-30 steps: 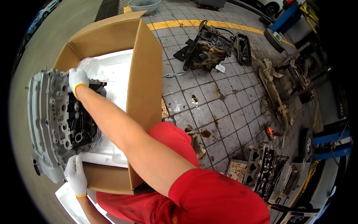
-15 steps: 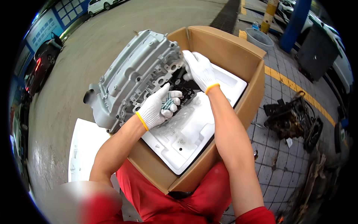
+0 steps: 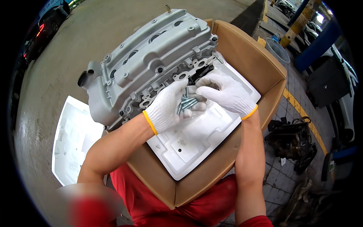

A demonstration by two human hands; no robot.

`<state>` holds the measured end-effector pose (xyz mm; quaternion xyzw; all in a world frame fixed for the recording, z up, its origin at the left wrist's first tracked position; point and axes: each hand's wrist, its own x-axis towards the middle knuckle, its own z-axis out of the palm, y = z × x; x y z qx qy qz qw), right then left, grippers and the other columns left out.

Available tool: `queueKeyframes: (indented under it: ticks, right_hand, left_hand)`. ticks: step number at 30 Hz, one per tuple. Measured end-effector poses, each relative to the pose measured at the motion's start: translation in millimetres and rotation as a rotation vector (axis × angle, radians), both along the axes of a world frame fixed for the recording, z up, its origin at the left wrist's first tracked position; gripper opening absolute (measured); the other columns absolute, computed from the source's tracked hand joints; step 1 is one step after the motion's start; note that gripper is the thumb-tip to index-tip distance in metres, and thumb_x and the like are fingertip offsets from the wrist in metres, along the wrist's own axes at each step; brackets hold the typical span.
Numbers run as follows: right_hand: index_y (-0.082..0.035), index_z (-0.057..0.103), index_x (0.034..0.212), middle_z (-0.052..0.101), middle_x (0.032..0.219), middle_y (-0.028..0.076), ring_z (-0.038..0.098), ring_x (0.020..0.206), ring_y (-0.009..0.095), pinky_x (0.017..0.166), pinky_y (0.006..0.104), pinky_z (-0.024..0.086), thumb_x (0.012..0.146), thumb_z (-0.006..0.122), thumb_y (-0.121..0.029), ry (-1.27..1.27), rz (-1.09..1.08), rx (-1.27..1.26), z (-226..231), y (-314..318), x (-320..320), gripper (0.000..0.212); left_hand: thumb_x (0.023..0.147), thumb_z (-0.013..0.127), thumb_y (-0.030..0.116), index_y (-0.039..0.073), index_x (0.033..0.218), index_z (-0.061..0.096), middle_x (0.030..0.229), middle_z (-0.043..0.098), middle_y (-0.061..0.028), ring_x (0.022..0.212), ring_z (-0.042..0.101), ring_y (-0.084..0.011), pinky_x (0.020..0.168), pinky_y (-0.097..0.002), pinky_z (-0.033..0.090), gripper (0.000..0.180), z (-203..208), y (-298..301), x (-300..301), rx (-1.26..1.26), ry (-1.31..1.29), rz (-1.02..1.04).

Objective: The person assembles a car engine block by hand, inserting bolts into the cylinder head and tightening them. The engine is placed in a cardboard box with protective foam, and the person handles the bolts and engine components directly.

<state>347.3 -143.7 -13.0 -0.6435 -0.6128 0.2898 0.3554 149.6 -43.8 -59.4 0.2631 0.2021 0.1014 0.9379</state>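
My left hand, in a white knit glove with a yellow cuff, is cupped palm up around several small silvery bolts. Close against its fingertips is my right hand, gloved alike, with thumb and fingers curled toward each other; whatever lies between the tips is hidden. Beyond both hands leans a grey engine cylinder head with its cover, tilted on the box. One stud-like bolt sticks out at the far right end of its flange.
An open cardboard box holds a white foam tray under my hands. Another foam piece lies on the floor to the left. At right are a dirty engine part, a grey bucket and a dark bin.
My right hand has come back from the flange's far end to beside my left hand. A bolt now shows at that end. The view has shifted, bringing the cylinder head closer.
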Motion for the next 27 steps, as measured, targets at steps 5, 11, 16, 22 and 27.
queueKeyframes:
  ticks: [5,11,16,22,27]
  right_hand:
    - [-0.005,0.078,0.115,0.074,0.112,0.007,0.071,0.098,0.016,0.090,0.0320,0.057,0.090,0.082,-0.031,0.113,-0.010,0.035,-6,0,-9,0.036]
    - [0.001,0.074,0.111,0.070,0.116,0.013,0.071,0.107,0.023,0.097,0.0356,0.056,0.083,0.087,-0.036,0.026,-0.218,-0.014,9,-9,-35,0.049]
    - [0.001,0.071,0.117,0.062,0.121,0.013,0.071,0.105,0.026,0.095,0.0383,0.057,0.077,0.090,-0.033,-0.320,-0.204,0.171,-8,-24,-56,0.055]
    - [0.003,0.071,0.119,0.063,0.127,0.016,0.071,0.109,0.029,0.095,0.0386,0.058,0.079,0.089,-0.033,-0.206,-0.208,0.055,0,-23,-60,0.056]
    - [-0.002,0.072,0.128,0.064,0.135,0.016,0.071,0.112,0.031,0.099,0.0399,0.058,0.084,0.085,-0.031,-0.338,-0.116,0.159,-4,-21,-55,0.054]
  left_hand:
    - [0.117,0.034,0.040,-0.003,0.146,0.052,0.122,0.071,-0.0166,0.108,0.075,-0.0270,0.082,-0.0366,0.069,0.055,5,1,3,-0.067,-0.168,0.052]
    - [0.118,0.031,0.039,-0.006,0.145,0.052,0.125,0.069,-0.0194,0.114,0.072,-0.0298,0.107,-0.0463,0.061,0.057,-5,7,0,-0.092,-0.211,0.065]
    - [0.119,0.032,0.040,-0.004,0.137,0.052,0.118,0.069,-0.0200,0.111,0.072,-0.0337,0.105,-0.0460,0.060,0.052,1,2,-2,-0.153,-0.191,0.122]
    - [0.117,0.044,0.035,-0.003,0.131,0.054,0.117,0.069,-0.0196,0.108,0.073,-0.0322,0.104,-0.0447,0.061,0.042,8,-2,-1,-0.149,-0.186,0.158]
    - [0.112,0.058,0.022,-0.001,0.126,0.063,0.119,0.071,-0.0153,0.108,0.072,-0.0258,0.100,-0.0401,0.061,0.028,-7,1,4,0.012,-0.163,0.171]
